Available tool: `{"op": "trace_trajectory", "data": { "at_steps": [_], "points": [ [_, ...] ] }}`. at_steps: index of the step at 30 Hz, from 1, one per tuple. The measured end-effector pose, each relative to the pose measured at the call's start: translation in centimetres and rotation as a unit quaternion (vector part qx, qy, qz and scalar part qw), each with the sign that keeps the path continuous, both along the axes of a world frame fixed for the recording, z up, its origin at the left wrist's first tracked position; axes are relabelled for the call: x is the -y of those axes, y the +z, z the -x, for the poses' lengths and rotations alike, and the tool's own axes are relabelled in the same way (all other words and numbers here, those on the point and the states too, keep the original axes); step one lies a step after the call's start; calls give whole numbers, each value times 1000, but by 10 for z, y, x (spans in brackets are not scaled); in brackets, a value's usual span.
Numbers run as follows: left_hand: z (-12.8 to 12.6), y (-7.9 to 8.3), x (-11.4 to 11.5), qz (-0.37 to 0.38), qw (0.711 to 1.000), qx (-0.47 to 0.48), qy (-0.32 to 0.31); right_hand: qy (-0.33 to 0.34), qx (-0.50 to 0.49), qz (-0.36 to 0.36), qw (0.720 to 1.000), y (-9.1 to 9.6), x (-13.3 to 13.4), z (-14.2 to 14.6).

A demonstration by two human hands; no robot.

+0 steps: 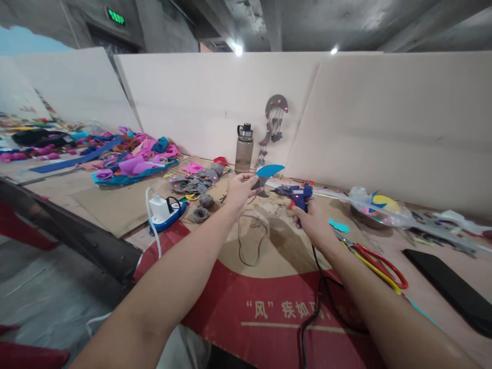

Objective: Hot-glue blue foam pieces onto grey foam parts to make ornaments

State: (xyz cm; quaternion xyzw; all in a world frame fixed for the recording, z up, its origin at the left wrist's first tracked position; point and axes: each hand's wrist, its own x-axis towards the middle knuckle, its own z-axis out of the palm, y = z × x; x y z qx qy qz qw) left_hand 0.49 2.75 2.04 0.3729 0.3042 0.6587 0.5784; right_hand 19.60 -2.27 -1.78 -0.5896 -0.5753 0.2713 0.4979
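Observation:
My left hand (241, 189) pinches a grey felt piece (262, 190) with a blue felt piece (271, 170) at its top, held up over the cardboard. To the right, my right hand (303, 215) is wrapped round the handle of a blue glue gun (300, 193). The gun's nozzle points left at the felt, a small distance from it. A red light glows on its body, and a black cord (317, 287) runs down from the handle. Below the hands a loop of grey yarn (251, 263) trails on the cardboard (284, 256).
Left lie a blue power strip (169, 220), yarn balls (206, 200) and heaped coloured felt (142, 159). A bottle (243, 151) stands behind, near a hanging grey felt ornament (277, 105). Right are red-handled scissors (380, 261), a black phone (449, 287) and a bowl (371, 219).

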Motion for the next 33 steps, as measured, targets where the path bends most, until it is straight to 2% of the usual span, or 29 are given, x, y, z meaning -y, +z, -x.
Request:
{"op": "trace_trajectory", "data": {
  "at_steps": [3, 5, 7, 10, 12, 13, 15, 18, 20, 23, 26, 29, 31, 33],
  "points": [
    [-3, 0, 3, -1, 1000, 3, -4, 24, -82, 79, 993, -7, -9, -2],
    [-6, 0, 5, -8, 1000, -4, 2, 24, -44, 92, 994, -8, -13, -4],
    [-9, -1, 7, -23, 999, -24, 6, -5, 21, 89, 996, -7, -14, -7],
    [-14, -5, 10, -77, 993, -93, 17, -85, 94, -4, 992, -3, -10, -6],
    [-17, -8, 13, -129, 979, -154, 39, -81, 97, -75, 989, 1, -3, 4],
    [-19, -10, 14, -158, 969, -184, 52, -51, 66, -93, 992, 4, 2, 12],
    [-21, -12, 19, -206, 946, -237, 77, 37, -64, -84, 994, 10, 10, 29],
    [-22, -12, 24, -246, 923, -282, 92, 132, -277, -35, 951, 23, 22, 51],
    [-22, -12, 26, -245, 924, -280, 88, 160, -351, -4, 923, 31, 28, 57],
    [-22, -11, 25, -215, 943, -246, 65, 183, -386, 30, 904, 39, 33, 54],
    [-24, -12, 21, -173, 965, -195, 27, 173, -356, 38, 918, 40, 32, 49],
    [-25, -13, 19, -142, 979, -148, -4, 101, -310, 10, 945, 33, 27, 48],
    [-26, -12, 22, -145, 977, -154, -2, 68, -299, -23, 952, 27, 23, 49],
    [-27, -9, 28, -169, 966, -195, 19, 64, -307, -39, 949, 23, 21, 52]
  ]
}}
